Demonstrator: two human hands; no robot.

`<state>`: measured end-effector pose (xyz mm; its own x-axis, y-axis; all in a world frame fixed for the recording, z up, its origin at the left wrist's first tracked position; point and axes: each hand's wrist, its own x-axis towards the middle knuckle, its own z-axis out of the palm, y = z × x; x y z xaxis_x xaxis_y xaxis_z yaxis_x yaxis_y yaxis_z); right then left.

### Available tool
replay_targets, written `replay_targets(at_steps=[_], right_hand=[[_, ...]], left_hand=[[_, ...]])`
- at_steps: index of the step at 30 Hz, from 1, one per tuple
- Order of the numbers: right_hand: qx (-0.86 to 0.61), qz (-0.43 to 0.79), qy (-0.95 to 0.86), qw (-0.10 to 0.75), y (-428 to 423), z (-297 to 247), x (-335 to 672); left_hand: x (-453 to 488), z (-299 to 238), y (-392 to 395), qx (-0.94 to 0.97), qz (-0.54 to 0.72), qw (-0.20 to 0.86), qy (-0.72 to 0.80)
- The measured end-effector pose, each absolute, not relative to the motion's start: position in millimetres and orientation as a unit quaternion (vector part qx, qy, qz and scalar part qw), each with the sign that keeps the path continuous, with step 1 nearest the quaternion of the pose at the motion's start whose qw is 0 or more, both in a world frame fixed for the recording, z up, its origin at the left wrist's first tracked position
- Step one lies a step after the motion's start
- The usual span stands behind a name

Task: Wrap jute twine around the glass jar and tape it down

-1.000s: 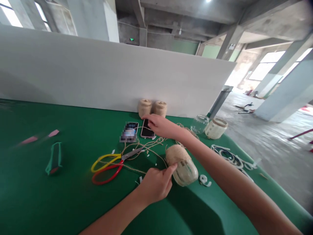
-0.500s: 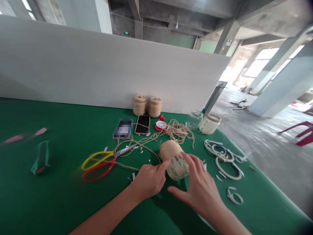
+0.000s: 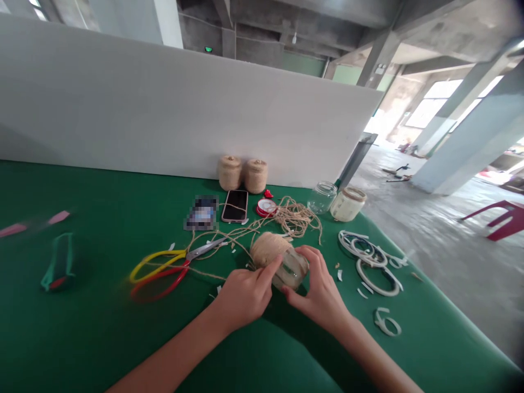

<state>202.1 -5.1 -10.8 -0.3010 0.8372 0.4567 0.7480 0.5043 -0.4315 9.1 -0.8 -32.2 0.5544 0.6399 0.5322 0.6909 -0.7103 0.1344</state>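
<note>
Far L of frame, on green bench (image 3: pixel 106 344): 2 pink pieces (image 3: pixel 59 217), then a green-edged item (image 3: pixel 49 270), blurred. Lower L of ctr: scissors (image 3: pixel 187 256), w/ 1 yellow and 1 red handle, pointing upper R. Above, L of ctr: pixelated item (image 3: pixel 202 213). Mid-frame, just in front of white panel (image 3: pixel 164 120): 2 twine-covered containers (image 3: pixel 230 173), side by side; phone (image 3: pixel 235 207) nearer, screen up. Lower ctr: L. hand (image 3: pixel 248 297), index finger extended onto jar, other fingers curled; cannot tell if grip holds anything. Mid-frame, behind: red-white spool (image 3: pixel 266 207). Ctr, between both hands: glass jar (image 3: pixel 293 266), tipped, w/ twine wrap (image 3: pixel 268 244) round upper-L part, lower-R part bare. Behind jar: twine pile (image 3: pixel 295 218). R of ctr: R. hand (image 3: pixel 325 292), grip holding bare end of jar, thumb below, fingers above. Upper R of that: clear jar (image 3: pixel 322 197), then cream jar (image 3: pixel 347 204), adjacent. Farther R: tape rings (image 3: pixel 364 248); lower, 1 small ring (image 3: pixel 388 323).
</note>
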Motion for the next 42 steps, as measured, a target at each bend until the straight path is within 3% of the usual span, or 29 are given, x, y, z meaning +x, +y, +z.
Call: replay_targets(at_steps=[13,24,39,42], right_hand=[[-0.45,0.095,-0.821,0.338,18.2,-24.3,209.3],[-0.452,0.111,-0.812,0.351,12.1,-27.6,209.9],[-0.485,0.287,-0.72,0.406,6.7,-25.8,207.4],[-0.48,0.223,-0.764,0.368,5.7,-22.7,209.4]], left_hand=[[1.2,-21.8,-1.3,-0.877,-0.307,0.105,-0.355],[3.5,-25.1,-3.1,-0.875,-0.32,0.078,-0.356],[5.9,-27.6,-3.5,-0.878,-0.295,0.023,-0.377],[6.7,-27.7,-4.4,-0.879,-0.296,0.018,-0.374]])
